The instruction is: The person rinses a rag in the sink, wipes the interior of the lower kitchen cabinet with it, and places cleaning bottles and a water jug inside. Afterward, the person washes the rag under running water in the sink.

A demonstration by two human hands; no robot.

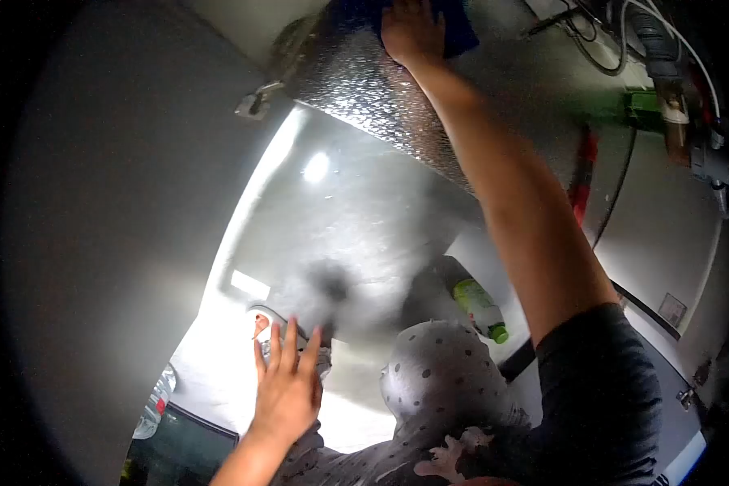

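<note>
At the top edge of the view, my right hand holds a dark blue cloth against a shiny, crinkled foil-like surface. Its fingertips run close to the frame edge. My right arm reaches far forward, with a dark sleeve at the shoulder. Low in the view, my left hand hangs open with fingers spread and nothing in it. Just beyond those fingers is a white item with an orange mark, partly covered by them.
A bottle with a green cap lies on the pale floor by my dotted trouser knee. A grey door panel with a metal hinge stands left. Pipes and cables hang upper right. A clear plastic bottle is lower left.
</note>
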